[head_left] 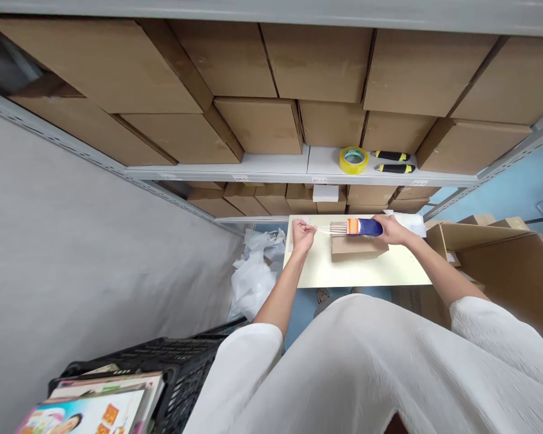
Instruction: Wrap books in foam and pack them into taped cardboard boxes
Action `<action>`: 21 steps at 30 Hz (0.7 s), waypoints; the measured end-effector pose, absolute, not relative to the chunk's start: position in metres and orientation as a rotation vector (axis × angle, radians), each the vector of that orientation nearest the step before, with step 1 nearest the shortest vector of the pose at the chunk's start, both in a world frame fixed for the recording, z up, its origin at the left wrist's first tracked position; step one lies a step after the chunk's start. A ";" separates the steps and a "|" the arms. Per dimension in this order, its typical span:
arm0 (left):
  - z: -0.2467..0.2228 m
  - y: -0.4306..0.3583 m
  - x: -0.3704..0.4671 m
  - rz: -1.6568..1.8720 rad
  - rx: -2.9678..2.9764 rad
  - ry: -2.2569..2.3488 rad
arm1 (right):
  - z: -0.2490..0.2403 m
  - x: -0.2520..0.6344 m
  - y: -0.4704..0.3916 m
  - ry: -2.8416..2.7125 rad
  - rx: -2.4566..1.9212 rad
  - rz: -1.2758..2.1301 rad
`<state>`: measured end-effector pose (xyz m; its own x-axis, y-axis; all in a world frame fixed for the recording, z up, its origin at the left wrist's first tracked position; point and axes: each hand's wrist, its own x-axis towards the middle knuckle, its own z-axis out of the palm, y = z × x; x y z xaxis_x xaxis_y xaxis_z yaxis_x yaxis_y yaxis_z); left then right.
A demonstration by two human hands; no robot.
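Note:
My left hand (303,234) is closed in a pinch on several thin pale strands (326,229). These run taut to the right, towards a small dark-blue and orange pack (365,227). My right hand (388,227) grips the pack at its right end; whether the strands loop around it or come out of it I cannot tell. Directly below the pack, a brown cardboard box (356,248) lies on a pale yellow board (317,274). White paper or film (411,223) lies at the board's right, behind my right wrist.
Shelves of cardboard boxes (317,60) rise ahead. A yellow tape roll (353,160) and two black-and-yellow cutters (394,169) lie on the shelf edge. A large open carton (502,265) stands right. White plastic bags (253,274) and a black crate (194,374) with magazines are left.

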<state>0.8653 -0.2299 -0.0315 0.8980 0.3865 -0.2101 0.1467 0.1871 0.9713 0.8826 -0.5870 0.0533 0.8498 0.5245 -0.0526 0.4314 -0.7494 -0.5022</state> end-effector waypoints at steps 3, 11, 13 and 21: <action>-0.037 -0.231 0.856 0.119 1.309 0.507 | 0.060 0.882 -0.587 -0.737 -2.562 0.269; -0.059 -0.239 0.841 0.038 1.285 0.543 | 0.063 0.881 -0.579 -0.762 -2.642 0.303; -0.066 -0.241 0.841 0.030 1.275 0.546 | 0.064 0.882 -0.578 -0.761 -2.660 0.306; -0.090 -0.256 0.840 0.002 1.250 0.611 | 0.070 0.883 -0.573 -0.764 -2.731 0.332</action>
